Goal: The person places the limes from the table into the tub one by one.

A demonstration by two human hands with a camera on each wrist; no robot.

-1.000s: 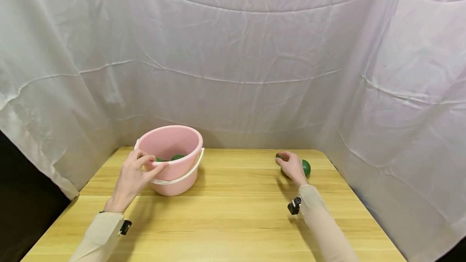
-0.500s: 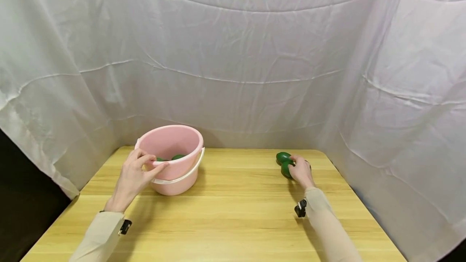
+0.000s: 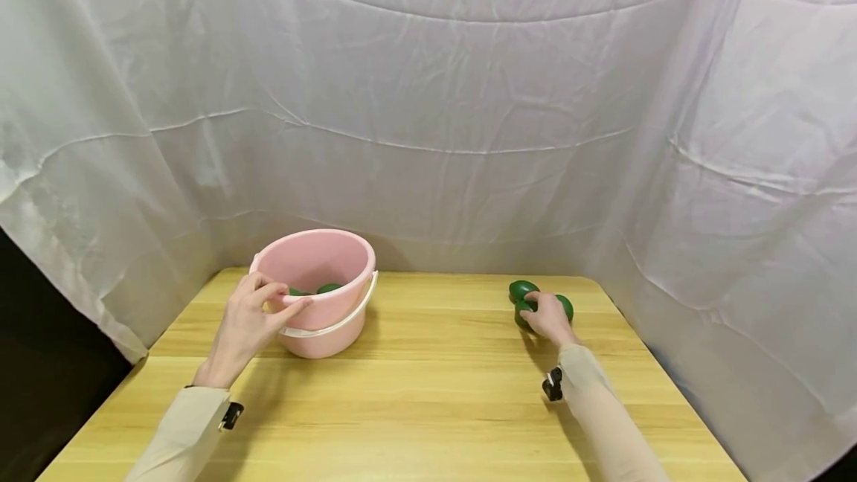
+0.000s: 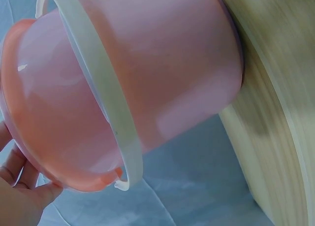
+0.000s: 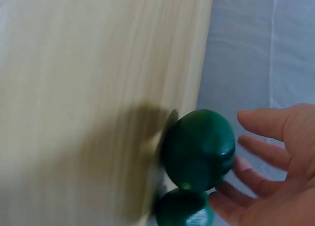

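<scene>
Toward the left back stands a pink bucket with a white handle hanging down its side. My left hand pinches the bucket's near rim between thumb and fingers. Inside it, green fruits partly show above the rim. On the right, my right hand reaches over a cluster of glossy dark green oval fruits: one behind, one in front, one at the right. In the right wrist view its fingers are spread beside a green fruit, gripping nothing.
The wooden table spans the space between bucket and fruits. White cloth hangs behind and at both sides. In the right wrist view the table's edge lies close to the fruits.
My right hand has shifted from the far fruit rightward and nearer, uncovering the fruits beneath it; the front fruit has shifted slightly. My left hand and the bucket stay as they were.
</scene>
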